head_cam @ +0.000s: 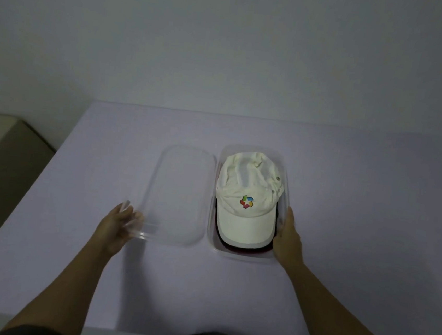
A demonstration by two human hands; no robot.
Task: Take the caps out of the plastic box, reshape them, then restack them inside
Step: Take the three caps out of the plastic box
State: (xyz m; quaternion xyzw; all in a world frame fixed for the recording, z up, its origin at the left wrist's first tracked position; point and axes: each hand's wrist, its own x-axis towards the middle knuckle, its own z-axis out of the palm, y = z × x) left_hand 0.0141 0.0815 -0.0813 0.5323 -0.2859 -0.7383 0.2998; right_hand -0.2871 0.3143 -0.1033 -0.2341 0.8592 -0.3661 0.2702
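Cream cap (248, 186) atop darker caps (233, 246) inside clear box (288, 174) on surface (343, 234) | left grip (118, 224) clasping loose lid (179, 190) by near corner | right grip (287, 239) flat, released, against box wall | likely soft, light cloth with rumpled crown — best lifted by stiffer visor

1 head-worn camera looks forward and down, near above the left hand (119, 225) and right hand (287, 242), wall (227, 45) beyond them.

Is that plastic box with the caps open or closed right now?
Open. Its clear lid sits beside the plastic box, held at a corner by the left hand, and the white cap inside is uncovered.
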